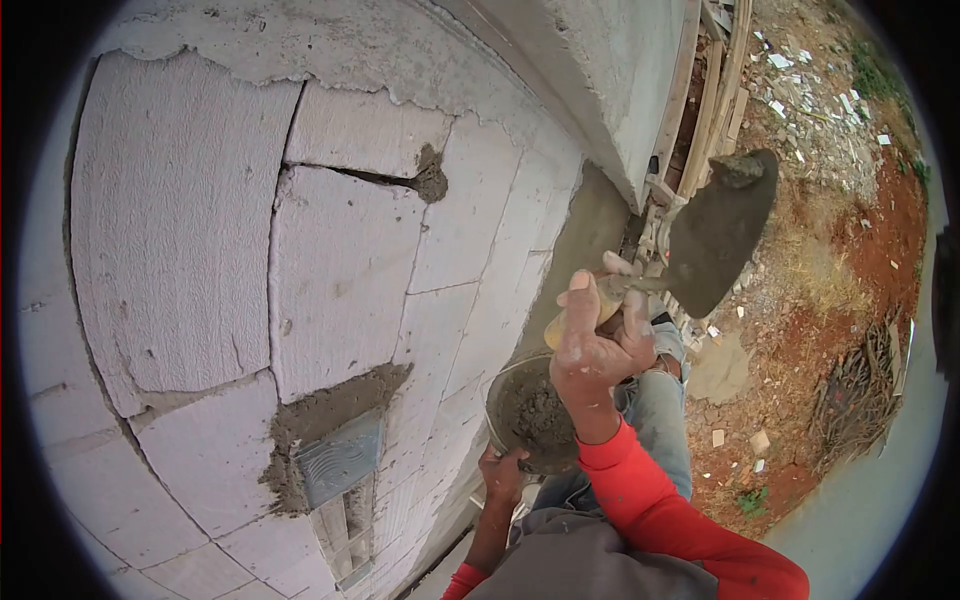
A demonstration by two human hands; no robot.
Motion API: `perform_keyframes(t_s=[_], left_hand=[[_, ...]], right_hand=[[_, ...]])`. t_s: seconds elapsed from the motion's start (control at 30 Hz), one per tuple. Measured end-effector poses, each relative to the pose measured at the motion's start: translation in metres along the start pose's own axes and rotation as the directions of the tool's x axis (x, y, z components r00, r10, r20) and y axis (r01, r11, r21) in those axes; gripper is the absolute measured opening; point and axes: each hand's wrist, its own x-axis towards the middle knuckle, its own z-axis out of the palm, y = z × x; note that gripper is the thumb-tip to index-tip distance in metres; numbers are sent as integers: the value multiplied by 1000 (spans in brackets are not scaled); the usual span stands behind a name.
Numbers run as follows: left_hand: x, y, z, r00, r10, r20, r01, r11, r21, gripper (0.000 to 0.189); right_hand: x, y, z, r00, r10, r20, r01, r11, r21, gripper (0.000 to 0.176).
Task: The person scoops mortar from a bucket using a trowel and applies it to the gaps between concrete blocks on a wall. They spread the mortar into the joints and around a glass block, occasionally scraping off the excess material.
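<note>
My right hand [600, 350] is raised, its fingers wrapped round the wooden handle of a trowel [718, 245]. The broad blade points up and to the right, smeared with grey mortar, and a small lump sits near its far edge. Below, my left hand [503, 473] grips the rim of a bucket [494, 418]. Wet mortar [540, 405] lies inside the bucket. To the left stands a wall of pale blocks [345, 280]. A dab of mortar [431, 178] sticks at a gap between two blocks.
A shiny box [345, 458] is set in the wall, edged with mortar. A plastered ledge [600, 90] juts out above. Wooden planks [715, 100] run along the wall's right side. Red ground with rubble [800, 300] and a pile of sticks [855, 400] lies below.
</note>
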Motion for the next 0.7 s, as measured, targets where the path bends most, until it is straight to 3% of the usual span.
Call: perform_keyframes(t_s=[0.03,0.1,0.13,0.17,0.23,0.3,0.33,0.37,0.43,0.47,0.53,0.6,0.67,0.7], left_hand=[[-5,4,6,1000,-1,0,1,999,-39,57],[-10,3,7,1000,-4,-10,4,1000,11,56],[-1,10,9,1000,7,-1,-7,999,39,55],[12,16,20,1000,16,-1,-16,999,33,54],[0,19,16,998,-50,-37,52,997,57,51],[18,3,19,993,119,25,-118,992,-45,48],[5,28,28,999,36,14,-37,999,30,57],[16,16,27,983,161,87,-161,987,-9,58],[6,31,37,959,244,141,-263,955,135,59],[1,37,40,954,263,144,-286,942,175,58],[1,39,48,921,352,166,-383,895,230,58],[3,41,53,856,478,195,-515,816,262,58],[-9,60,59,861,457,225,-503,831,237,56],[-16,69,61,864,446,236,-495,838,228,56]], right_hand=[[1,8,6,942,-274,195,306,939,-158,17],[-8,6,-4,746,-481,461,614,764,-198,20],[-7,3,-4,607,-551,572,750,635,-184,21],[4,0,-6,637,-535,556,718,674,-173,19],[17,-18,-39,717,-410,564,598,777,-197,15],[34,-26,-82,765,-86,638,426,810,-403,13],[43,-27,-104,740,181,648,327,745,-581,17],[51,-30,-127,596,303,744,461,629,-626,19],[60,-38,-160,267,560,784,716,429,-550,24],[52,-39,-168,185,640,745,744,405,-532,23],[41,-38,-176,43,757,652,798,366,-478,21],[23,-24,-176,78,668,740,865,323,-383,19],[7,9,-181,104,506,856,911,297,-286,20],[4,13,-174,48,576,816,903,325,-282,22]])
